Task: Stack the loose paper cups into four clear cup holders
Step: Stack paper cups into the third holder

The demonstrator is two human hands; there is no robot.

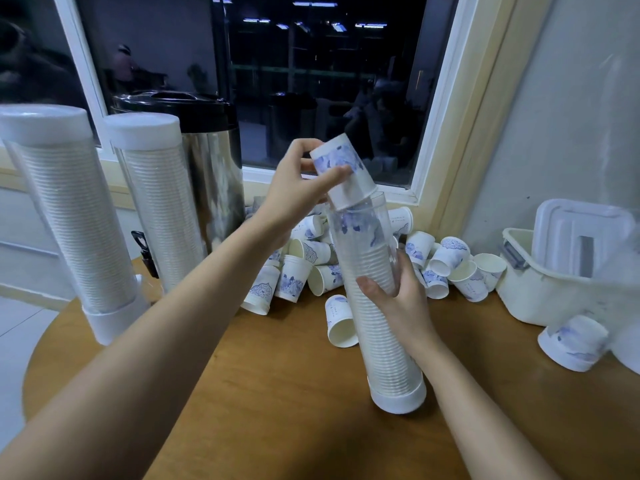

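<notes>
Wooden table (277, 393), loose cups (292, 282), dark window (311, 81)

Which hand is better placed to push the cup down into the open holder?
The left hand: it pinches the cup at the mouth of the holder, while the right hand grips the holder's side.

Two capped holders, one (72, 216) at far left and a second (162, 209) to its right, are standing on the table (284, 393). An urn (214, 161) is sitting behind the second, against the window (311, 81).

At centre an open holder (384, 358) is standing tilted, with the right hand (398, 296) gripping its middle. The left hand (294, 188) is holding a cup (353, 188) upside down at its mouth.

Loose cups (311, 258) are lying heaped behind it, and one cup (341, 322) is lying just left.

At right, a tub (540, 292) is holding a lid (581, 233), with another cup (571, 342) lying in front.
</notes>
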